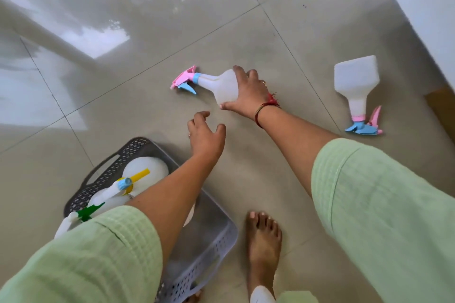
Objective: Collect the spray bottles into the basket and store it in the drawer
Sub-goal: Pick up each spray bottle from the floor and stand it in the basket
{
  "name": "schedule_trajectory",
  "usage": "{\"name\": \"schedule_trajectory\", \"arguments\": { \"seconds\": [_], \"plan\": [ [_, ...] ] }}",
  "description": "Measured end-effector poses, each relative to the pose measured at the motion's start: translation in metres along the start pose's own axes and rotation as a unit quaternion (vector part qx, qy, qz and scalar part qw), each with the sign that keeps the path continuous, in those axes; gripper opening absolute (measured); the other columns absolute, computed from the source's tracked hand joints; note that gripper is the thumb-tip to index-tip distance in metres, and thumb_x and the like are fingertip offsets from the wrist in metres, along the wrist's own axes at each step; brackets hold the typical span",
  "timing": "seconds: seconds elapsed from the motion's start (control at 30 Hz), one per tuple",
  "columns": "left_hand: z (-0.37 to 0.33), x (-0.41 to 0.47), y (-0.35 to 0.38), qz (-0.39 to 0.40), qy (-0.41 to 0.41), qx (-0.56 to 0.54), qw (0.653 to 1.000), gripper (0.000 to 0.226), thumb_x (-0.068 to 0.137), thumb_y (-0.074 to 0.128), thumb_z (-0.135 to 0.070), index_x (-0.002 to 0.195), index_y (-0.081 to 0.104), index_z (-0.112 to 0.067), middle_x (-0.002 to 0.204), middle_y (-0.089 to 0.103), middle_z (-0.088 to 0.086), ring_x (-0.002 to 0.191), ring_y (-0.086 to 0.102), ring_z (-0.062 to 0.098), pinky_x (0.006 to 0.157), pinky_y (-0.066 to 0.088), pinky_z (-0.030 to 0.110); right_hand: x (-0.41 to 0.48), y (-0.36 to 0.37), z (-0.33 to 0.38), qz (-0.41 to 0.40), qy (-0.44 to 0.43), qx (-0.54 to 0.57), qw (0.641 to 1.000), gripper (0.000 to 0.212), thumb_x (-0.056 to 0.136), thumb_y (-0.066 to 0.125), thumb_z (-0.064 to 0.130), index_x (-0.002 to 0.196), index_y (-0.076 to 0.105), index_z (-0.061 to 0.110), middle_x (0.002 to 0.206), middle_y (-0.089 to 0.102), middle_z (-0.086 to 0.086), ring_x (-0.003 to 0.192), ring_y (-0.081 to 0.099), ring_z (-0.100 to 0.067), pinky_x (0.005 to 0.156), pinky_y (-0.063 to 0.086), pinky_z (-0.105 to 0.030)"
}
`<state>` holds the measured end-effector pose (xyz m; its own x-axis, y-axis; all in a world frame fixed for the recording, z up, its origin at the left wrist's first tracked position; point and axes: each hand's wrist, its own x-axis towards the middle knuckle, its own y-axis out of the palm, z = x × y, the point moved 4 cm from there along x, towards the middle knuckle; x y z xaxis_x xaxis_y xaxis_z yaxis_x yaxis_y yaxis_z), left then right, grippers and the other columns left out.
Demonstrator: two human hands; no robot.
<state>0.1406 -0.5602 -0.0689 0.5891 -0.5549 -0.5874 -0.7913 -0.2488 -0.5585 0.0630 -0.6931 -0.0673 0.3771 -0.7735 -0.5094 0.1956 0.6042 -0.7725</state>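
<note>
Head view: the spray bottle (pixel 222 86) lies on the glossy tile floor (pixel 172 19), its smooth translucent body wrapped by the right hand (pixel 248 92), while the left hand (pixel 205 134) hovers nearby, loosely spread and empty. A firm lift by the wide body, trigger kept clear, should carry it into the grey perforated plastic basket (pixel 221 241).

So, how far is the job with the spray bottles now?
Done: at least two bottles are in the basket, a yellow-trigger bottle and a green-trigger bottle. In hand: the right hand grips a third bottle lying on the floor; the left hand is open and empty. Left: a fourth bottle on the floor at right, then storing the basket; no drawer can be made out.
</note>
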Motion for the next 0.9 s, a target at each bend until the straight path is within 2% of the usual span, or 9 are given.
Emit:
{"name": "schedule_trajectory", "arguments": {
  "seconds": [0.2,0.33,0.43,0.5,0.57,0.63,0.73,0.83,0.9],
  "plan": [
    [-0.021,-0.024,-0.014,0.002,-0.038,-0.138,0.99,0.043,0.094,0.047,-0.032,0.134,0.041,-0.018,0.141,0.038,0.004,0.122,0.045,0.018,0.092,0.034,0.025,-0.054,-0.016,-0.008,-0.071,0.064,0.166,0.981,0.09,0.059,0.082,0.047,0.134,0.038,0.023,0.128,0.046,-0.011,0.114,0.053,-0.035,0.094,0.047,-0.039],
    [-0.042,-0.064,-0.027,0.117,-0.118,-0.238,0.957,0.069,0.088,0.056,-0.046,0.144,0.028,-0.018,0.147,0.037,0.003,0.131,0.042,0.021,0.108,0.035,0.035,-0.139,-0.026,-0.008,-0.099,0.083,0.249,0.96,0.095,0.054,0.086,0.046,0.133,0.04,0.022,0.126,0.048,-0.008,0.111,0.053,-0.025,0.088,0.043,-0.027],
    [-0.056,-0.101,-0.046,0.155,-0.113,-0.28,0.941,0.046,0.088,0.061,-0.037,0.127,0.046,-0.017,0.122,0.058,0.006,0.116,0.056,0.026,0.103,0.045,0.042,-0.206,-0.029,-0.003,-0.084,0.066,0.265,0.958,0.098,0.053,0.088,0.046,0.134,0.038,0.02,0.128,0.047,-0.005,0.11,0.047,-0.015,0.086,0.034,-0.016],
    [-0.055,-0.124,-0.058,0.158,-0.108,-0.278,0.941,0.041,0.09,0.06,-0.03,0.126,0.046,-0.016,0.116,0.058,0.005,0.108,0.057,0.024,0.101,0.046,0.041,-0.242,-0.029,0.002,-0.065,0.077,0.303,0.948,0.098,0.055,0.089,0.041,0.135,0.036,0.021,0.13,0.045,-0.001,0.113,0.043,-0.01,0.093,0.038,-0.021],
    [-0.053,-0.15,-0.072,0.169,-0.101,-0.278,0.94,0.039,0.092,0.057,-0.026,0.127,0.044,-0.014,0.107,0.059,0.001,0.097,0.058,0.018,0.089,0.052,0.031,-0.271,-0.033,0.012,-0.034,0.104,0.358,0.927,0.099,0.057,0.09,0.031,0.137,0.033,0.022,0.133,0.041,0.002,0.119,0.042,-0.013,0.101,0.043,-0.03],
    [-0.049,-0.175,-0.085,0.166,-0.082,-0.259,0.948,0.025,0.093,0.056,-0.024,0.115,0.047,-0.017,0.095,0.06,0.0,0.084,0.059,0.013,0.07,0.052,0.021,-0.295,-0.032,0.022,0.018,0.126,0.395,0.91,0.103,0.059,0.089,0.02,0.142,0.028,0.023,0.139,0.037,-0.002,0.126,0.041,-0.019,0.106,0.042,-0.035],
    [-0.037,-0.204,-0.098,0.167,-0.042,-0.171,0.97,0.015,0.093,0.056,-0.025,0.105,0.05,-0.02,0.102,0.064,0.01,0.087,0.063,0.02,0.078,0.051,0.03,-0.321,-0.029,0.035,0.093,0.155,0.391,0.903,0.101,0.068,0.077,0.002,0.147,0.022,0.03,0.147,0.027,-0.004,0.133,0.036,-0.022,0.106,0.039,-0.031],
    [-0.012,-0.215,-0.1,0.154,0.031,-0.022,0.987,0.039,0.092,0.057,-0.029,0.124,0.048,-0.009,0.117,0.062,0.018,0.111,0.058,0.033,0.095,0.046,0.039,-0.33,-0.04,0.046,0.015,0.169,0.39,0.905,0.078,0.076,0.052,-0.011,0.143,0.032,0.024,0.145,0.03,-0.008,0.126,0.042,-0.023,0.107,0.041,-0.035],
    [0.007,-0.22,-0.099,0.136,0.058,0.051,0.988,0.055,0.091,0.057,-0.031,0.137,0.039,-0.008,0.127,0.057,0.019,0.119,0.052,0.034,0.099,0.042,0.041,-0.332,-0.049,0.052,-0.055,0.176,0.415,0.891,0.06,0.079,0.044,-0.012,0.133,0.044,0.016,0.13,0.046,-0.012,0.106,0.052,-0.019,0.093,0.047,-0.03]
  ]
}}
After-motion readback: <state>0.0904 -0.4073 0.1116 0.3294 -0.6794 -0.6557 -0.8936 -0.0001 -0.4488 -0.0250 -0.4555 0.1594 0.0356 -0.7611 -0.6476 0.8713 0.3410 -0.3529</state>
